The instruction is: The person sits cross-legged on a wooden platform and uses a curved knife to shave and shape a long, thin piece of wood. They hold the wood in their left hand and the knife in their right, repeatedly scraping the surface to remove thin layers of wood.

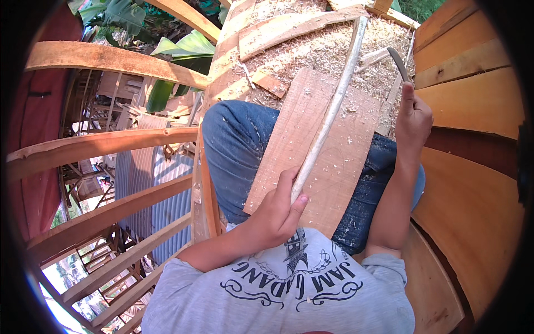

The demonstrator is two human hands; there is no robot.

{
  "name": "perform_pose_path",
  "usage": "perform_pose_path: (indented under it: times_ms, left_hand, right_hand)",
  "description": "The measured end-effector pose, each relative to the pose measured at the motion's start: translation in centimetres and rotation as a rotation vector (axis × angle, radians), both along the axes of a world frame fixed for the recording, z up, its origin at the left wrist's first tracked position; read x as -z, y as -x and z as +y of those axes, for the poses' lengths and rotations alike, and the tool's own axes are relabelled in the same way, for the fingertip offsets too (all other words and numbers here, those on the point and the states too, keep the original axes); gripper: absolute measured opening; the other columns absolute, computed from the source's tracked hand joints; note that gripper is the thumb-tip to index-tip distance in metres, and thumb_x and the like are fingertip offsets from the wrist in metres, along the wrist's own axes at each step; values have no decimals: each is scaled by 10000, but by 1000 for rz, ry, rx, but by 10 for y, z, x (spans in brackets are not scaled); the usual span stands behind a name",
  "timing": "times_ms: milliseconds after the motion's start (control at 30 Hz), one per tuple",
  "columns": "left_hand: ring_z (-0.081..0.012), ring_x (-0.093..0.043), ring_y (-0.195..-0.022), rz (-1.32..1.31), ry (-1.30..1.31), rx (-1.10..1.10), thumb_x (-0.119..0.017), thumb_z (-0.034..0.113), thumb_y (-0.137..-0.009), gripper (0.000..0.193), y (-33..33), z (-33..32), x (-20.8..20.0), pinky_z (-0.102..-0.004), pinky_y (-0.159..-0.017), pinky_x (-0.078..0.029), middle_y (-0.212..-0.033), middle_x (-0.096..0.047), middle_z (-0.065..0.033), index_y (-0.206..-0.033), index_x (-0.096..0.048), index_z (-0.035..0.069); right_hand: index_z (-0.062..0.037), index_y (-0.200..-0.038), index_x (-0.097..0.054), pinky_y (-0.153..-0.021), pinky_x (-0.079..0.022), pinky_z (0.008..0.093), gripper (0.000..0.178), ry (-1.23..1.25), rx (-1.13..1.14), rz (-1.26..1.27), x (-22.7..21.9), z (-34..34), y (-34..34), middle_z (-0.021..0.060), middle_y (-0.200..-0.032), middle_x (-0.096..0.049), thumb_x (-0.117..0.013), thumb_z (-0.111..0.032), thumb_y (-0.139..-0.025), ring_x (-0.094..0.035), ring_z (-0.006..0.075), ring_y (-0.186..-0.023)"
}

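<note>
My left hand (282,214) is closed round the near end of a long, pale stick (332,114), which slants away from me to the upper right. Beneath the stick, a flat wooden board (289,147) lies across my lap. Off to the right, my raised right hand (414,118) is wrapped round the handle of a knife with a dark, curved blade (397,62). The fingers hide most of that handle. The blade points up and left, apart from the stick.
Wood shavings (384,39) cover the floor ahead, with a curved wooden offcut (295,32) and a small wood piece (270,83) among them. Wooden rails (105,146) run along my left, over a drop to a corrugated metal roof (136,183). A plank wall (473,106) stands close on my right.
</note>
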State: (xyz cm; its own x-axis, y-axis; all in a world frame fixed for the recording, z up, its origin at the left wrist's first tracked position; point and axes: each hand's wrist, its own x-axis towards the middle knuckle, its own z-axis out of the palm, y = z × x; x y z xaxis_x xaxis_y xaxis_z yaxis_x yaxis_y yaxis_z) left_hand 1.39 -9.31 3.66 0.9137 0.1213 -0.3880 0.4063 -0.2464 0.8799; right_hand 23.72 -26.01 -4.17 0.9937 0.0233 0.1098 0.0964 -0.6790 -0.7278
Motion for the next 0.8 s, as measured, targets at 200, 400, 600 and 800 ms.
perform_pose_path:
  times_ms: [200,400,600,800]
  left_hand:
    - [-33,-339,-549,-70,184,-112,-398,193,-978,386,-16,23,2,-177,-478,-288,-748,-384,14,-1288,-321,-23]
    - [-19,-307,-528,-40,395,-170,-386,272,-990,366,-24,24,-2,-159,-451,-239,-724,-362,19,-1229,-359,-3]
    - [-337,-550,-632,-174,-160,-58,-421,179,-970,327,-25,21,-2,-383,-599,-435,-721,-518,-157,-1187,-352,-56]
    - [-485,-583,-741,-215,-321,-50,-459,144,-948,333,-29,18,-8,-450,-628,-452,-784,-576,-298,-1179,-343,-67]
  right_hand:
    - [0,-681,-601,-488,-377,380,639,-111,-236,39,8,23,39,156,-488,-443,-515,-609,-856,-473,290,-464]
    - [-24,-608,-563,-447,-394,390,588,-168,-545,-118,-1,50,69,137,-494,-479,-602,-578,-803,-523,309,-458]
    - [-31,-594,-554,-429,-400,371,598,-121,-576,-142,-7,48,73,123,-498,-501,-625,-601,-760,-535,289,-448]
    - [-44,-575,-557,-418,-400,365,622,24,-433,-134,-11,40,59,112,-449,-481,-601,-639,-752,-528,286,-418]
